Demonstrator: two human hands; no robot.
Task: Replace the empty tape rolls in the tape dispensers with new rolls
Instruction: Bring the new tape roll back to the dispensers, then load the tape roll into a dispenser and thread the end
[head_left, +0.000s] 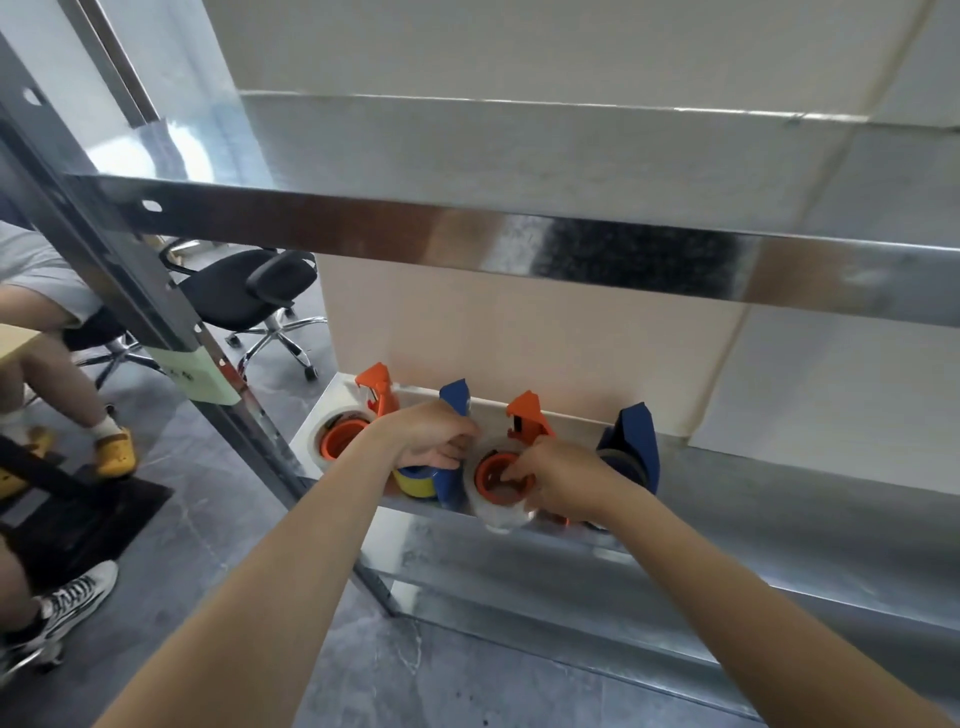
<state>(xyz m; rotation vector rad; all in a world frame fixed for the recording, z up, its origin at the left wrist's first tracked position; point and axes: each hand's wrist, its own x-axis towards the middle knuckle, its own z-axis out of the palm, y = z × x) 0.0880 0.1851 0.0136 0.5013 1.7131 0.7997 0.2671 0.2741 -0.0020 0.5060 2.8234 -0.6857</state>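
Roll: clear tape roll (498, 512) seated on orange dispenser (527, 415).
Right hand (558, 480): fingers hooked in that dispenser's hub.
Left hand (431, 439): just left of orange dispenser, gripping blue dispenser (454, 392).
Handling: light, stiff ring, probably slick (take outer rim, both sides).

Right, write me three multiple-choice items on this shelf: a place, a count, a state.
1. Where is the yellow tape roll? A. in the blue dispenser under the left hand B. on the floor C. on the chair
2. How many orange tape dispensers stand on the metal shelf? A. one B. two C. four
3. What is the right hand doing? A. hanging idle B. gripping a dispenser's orange hub C. holding scissors
Answers: 1 A, yellow shows beside the blue frame; 2 B, one at the shelf's left end, one by the right hand; 3 B, it is curled on the hub.
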